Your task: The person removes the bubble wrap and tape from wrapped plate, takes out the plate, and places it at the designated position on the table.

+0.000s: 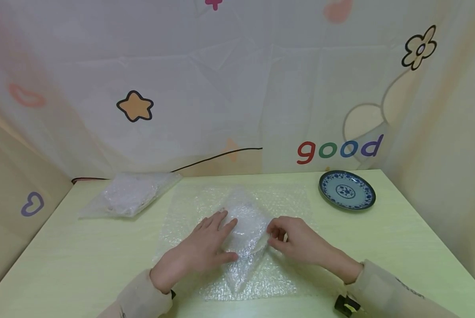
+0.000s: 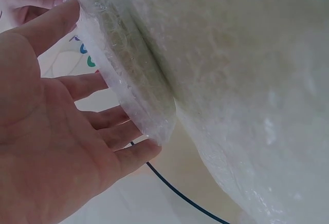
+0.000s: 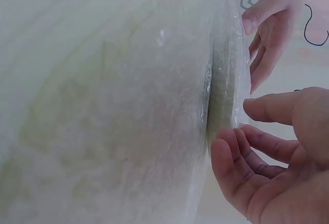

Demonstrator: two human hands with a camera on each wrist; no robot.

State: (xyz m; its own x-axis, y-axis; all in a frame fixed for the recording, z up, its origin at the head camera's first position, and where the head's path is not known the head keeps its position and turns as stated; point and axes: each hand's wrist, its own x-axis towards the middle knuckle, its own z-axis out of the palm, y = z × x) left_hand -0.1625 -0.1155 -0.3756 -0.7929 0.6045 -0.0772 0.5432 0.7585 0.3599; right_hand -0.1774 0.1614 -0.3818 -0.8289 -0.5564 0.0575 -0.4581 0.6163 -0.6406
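Observation:
A bubble wrap sheet [image 1: 289, 278] lies flat on the table. On it is a diamond-shaped bundle of folded bubble wrap [image 1: 247, 221], thick and flat; whatever is inside is hidden. My left hand [image 1: 205, 245] rests on the bundle's left side, fingers spread and fairly straight, and the left wrist view has the fingertips along its edge [image 2: 136, 75]. At the right corner my right hand [image 1: 299, 238] pinches the edge of the wrap between thumb and curled fingers. From the right wrist, those fingers [image 3: 226, 162] sit right against the bundle's side.
A blue-and-white patterned plate [image 1: 345, 191] stands at the back right of the table [image 1: 102, 256]. Toward the back left lies a flat packet in clear bubble wrap [image 1: 132, 193]. A printed cloth [image 1: 221, 101] hangs behind and along the sides.

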